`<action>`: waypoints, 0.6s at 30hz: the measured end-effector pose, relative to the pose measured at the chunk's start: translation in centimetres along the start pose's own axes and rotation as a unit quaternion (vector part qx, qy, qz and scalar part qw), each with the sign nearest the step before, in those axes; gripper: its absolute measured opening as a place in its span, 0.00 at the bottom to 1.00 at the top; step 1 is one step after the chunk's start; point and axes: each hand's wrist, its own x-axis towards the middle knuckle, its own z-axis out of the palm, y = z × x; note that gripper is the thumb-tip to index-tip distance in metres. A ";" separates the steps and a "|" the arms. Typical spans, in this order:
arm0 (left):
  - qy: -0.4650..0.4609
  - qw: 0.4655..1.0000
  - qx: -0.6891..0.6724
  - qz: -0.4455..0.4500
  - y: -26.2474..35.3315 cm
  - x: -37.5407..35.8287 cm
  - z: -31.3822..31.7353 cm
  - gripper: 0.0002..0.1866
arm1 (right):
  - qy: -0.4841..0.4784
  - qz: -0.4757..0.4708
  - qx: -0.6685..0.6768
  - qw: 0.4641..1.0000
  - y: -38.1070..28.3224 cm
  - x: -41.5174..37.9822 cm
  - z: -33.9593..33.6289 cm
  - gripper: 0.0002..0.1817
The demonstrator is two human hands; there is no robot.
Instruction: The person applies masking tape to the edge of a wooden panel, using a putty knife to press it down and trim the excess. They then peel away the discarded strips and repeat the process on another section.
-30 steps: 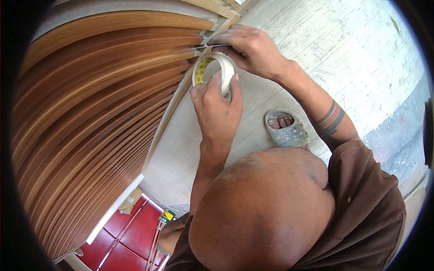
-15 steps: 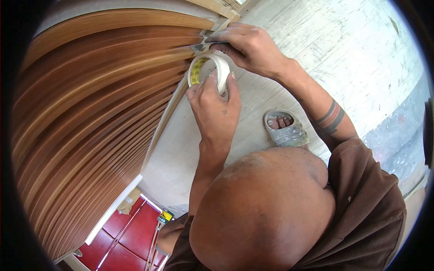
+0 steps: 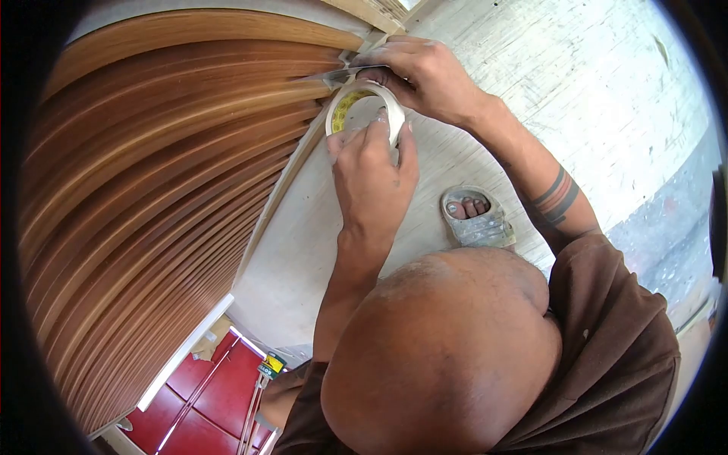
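My left hand (image 3: 373, 182) grips a roll of masking tape (image 3: 348, 108) from below, its fingers on the rim and inside the ring. The roll is off-white with a yellow printed core. Just above it, my right hand (image 3: 422, 74) is closed, with its fingertips at the edge of the slatted wood panel (image 3: 189, 121). A thin, shiny flat strip (image 3: 337, 77), like a blade, runs from those fingers across the panel's edge. Its other end is hidden by the right hand. The roll's top sits right under the right fingers.
A pale scuffed floor board (image 3: 561, 83) spreads to the right of the panel. My sandalled foot (image 3: 474, 212) and bent knee (image 3: 447, 341) are below the hands. Red panels (image 3: 227, 387) and a green-and-yellow label (image 3: 271, 365) show at the lower left.
My left hand and the tape roll have shifted slightly right and up, closer beneath my right hand. The right hand has barely moved.
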 end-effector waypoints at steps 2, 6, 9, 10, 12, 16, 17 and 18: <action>-0.027 1.000 -0.003 0.004 -0.1 0.2 -0.1 0.11 | -0.002 -0.006 0.002 1.000 0.0 0.1 -0.1 0.15; -0.062 0.997 0.015 0.045 -0.4 1.0 -0.2 0.11 | -0.003 -0.010 0.015 1.000 0.1 0.2 -0.2 0.16; -0.069 0.997 0.017 0.040 -0.3 1.5 -0.4 0.12 | -0.008 -0.011 0.012 1.000 0.0 0.4 -0.5 0.15; -0.069 0.997 0.016 0.040 -0.3 1.4 -0.4 0.12 | -0.018 -0.008 0.007 1.000 0.0 0.4 -0.7 0.15; -0.039 0.999 0.000 0.026 -0.4 0.9 -0.3 0.12 | -0.021 -0.010 0.012 1.000 0.1 0.4 -0.7 0.14; -0.031 0.999 0.018 -0.030 -0.5 -0.5 -0.2 0.13 | -0.023 -0.007 0.013 1.000 0.2 0.4 -0.5 0.14; -0.016 0.999 0.027 -0.030 -0.8 -0.7 -0.2 0.13 | -0.023 -0.007 0.013 1.000 0.0 0.3 -0.6 0.14; -0.002 0.999 0.036 -0.030 -0.9 -0.8 -0.2 0.13 | -0.019 -0.007 0.012 1.000 -0.2 0.3 -0.6 0.14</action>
